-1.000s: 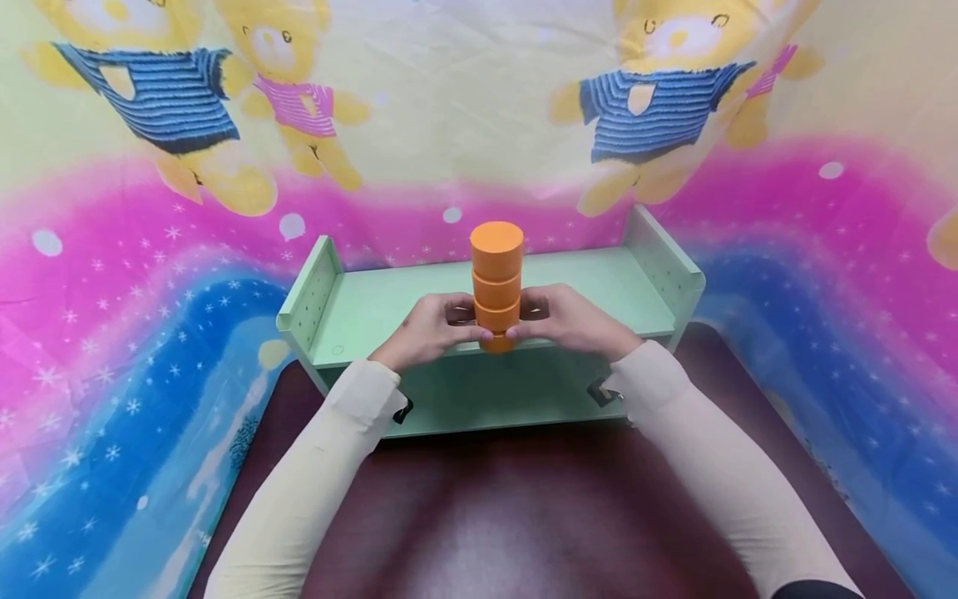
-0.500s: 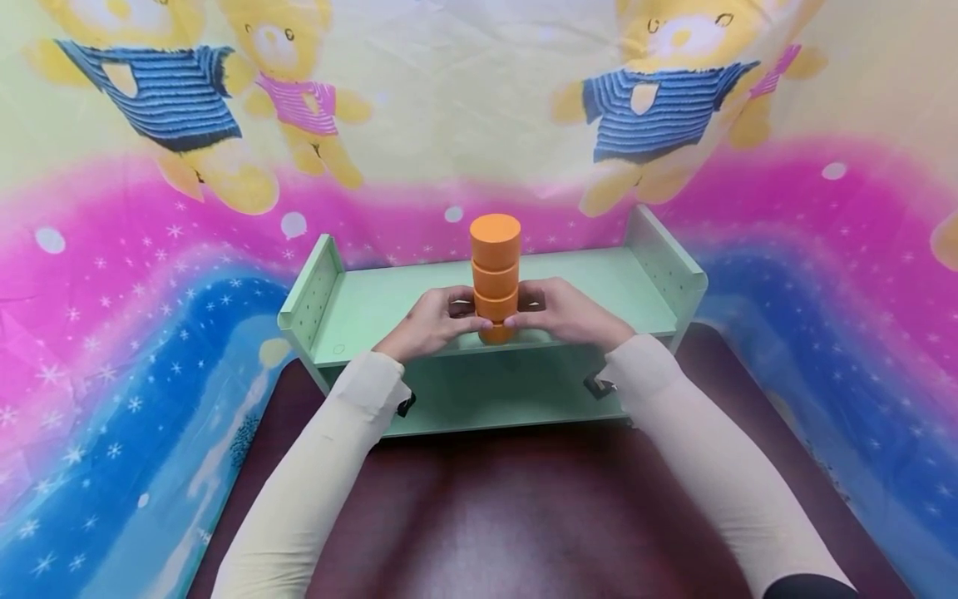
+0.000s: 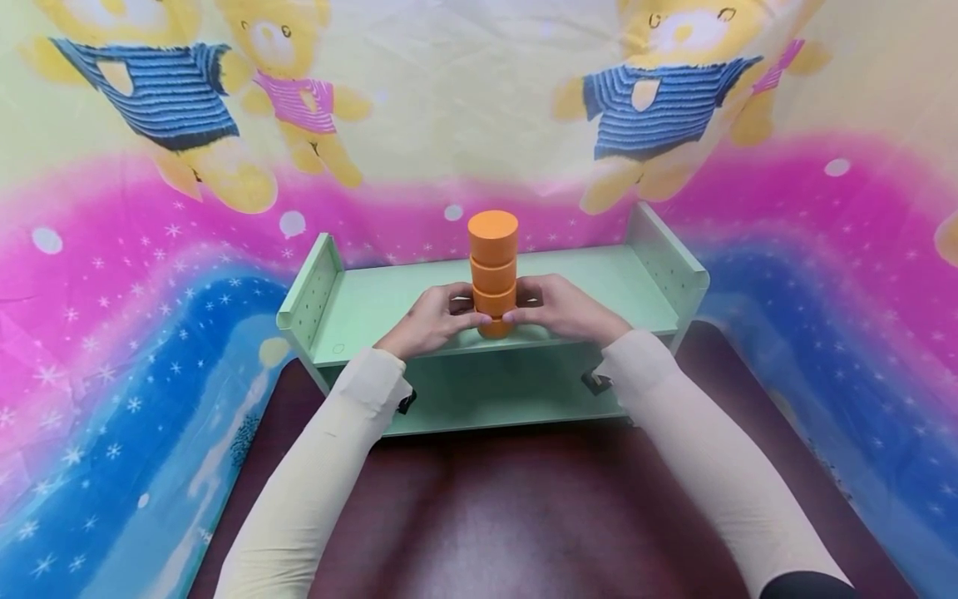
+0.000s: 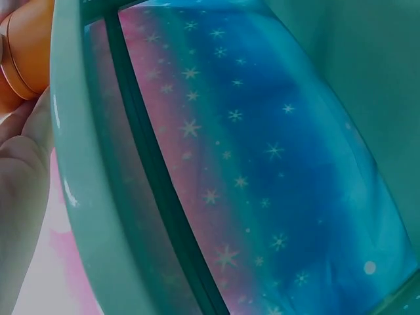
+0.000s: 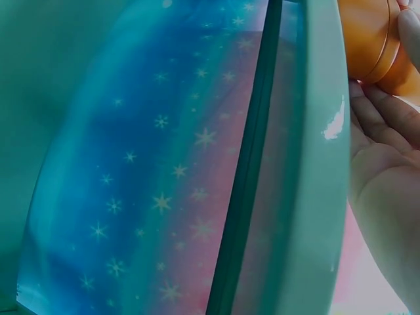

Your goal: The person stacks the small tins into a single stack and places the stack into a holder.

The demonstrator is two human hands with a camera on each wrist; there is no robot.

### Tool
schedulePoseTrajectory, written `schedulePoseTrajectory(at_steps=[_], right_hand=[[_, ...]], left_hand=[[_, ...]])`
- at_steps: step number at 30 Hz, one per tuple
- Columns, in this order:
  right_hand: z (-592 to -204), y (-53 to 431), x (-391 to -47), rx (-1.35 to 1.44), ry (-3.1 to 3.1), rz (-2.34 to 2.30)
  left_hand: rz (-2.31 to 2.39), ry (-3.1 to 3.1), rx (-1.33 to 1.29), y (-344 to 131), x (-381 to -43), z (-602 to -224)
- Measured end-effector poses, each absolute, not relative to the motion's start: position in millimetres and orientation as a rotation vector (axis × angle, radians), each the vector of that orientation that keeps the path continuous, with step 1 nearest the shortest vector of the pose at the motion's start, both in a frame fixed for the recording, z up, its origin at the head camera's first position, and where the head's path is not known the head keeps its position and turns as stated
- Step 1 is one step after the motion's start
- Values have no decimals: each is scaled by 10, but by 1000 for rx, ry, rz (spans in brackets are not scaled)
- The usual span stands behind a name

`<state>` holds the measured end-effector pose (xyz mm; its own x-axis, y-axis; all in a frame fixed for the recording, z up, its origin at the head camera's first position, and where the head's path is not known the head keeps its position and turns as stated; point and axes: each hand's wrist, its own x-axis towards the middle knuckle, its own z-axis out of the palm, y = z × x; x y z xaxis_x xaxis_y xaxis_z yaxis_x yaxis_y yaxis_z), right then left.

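An orange stack of several round, cup-like pieces (image 3: 493, 274) stands upright in the head view, widest at the top and narrower below. My left hand (image 3: 432, 319) holds its lower part from the left, thumb in front and fingers around the side. From the right, my right hand (image 3: 563, 308) grips the same part, its thumb close to the other. The stack's base is near the front edge of the green shelf's upper board (image 3: 389, 308); I cannot tell whether it touches. Both wrist views show only part of the orange stack (image 4: 31, 49), beyond the shelf's edge (image 5: 326, 164).
The green two-level shelf has raised end panels, left (image 3: 308, 291) and right (image 3: 666, 266), and a lower board (image 3: 494, 399). It stands on a dark red table (image 3: 486, 516). A cloth printed with bears (image 3: 464, 108) hangs behind and along both sides.
Both hands have shifted the orange stack slightly farther back over the upper board, and a little to the left. Their hold looks the same.
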<state>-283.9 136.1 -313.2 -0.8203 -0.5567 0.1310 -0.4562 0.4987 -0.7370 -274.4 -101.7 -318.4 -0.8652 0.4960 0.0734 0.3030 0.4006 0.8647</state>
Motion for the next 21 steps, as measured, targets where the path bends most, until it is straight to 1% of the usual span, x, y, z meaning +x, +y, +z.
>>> schedulePoseTrajectory(at_steps=[21], right_hand=[[-3182, 1344, -2853, -903, 2578, -1264]], left_hand=[[1428, 2453, 702, -1054, -2748, -3179]])
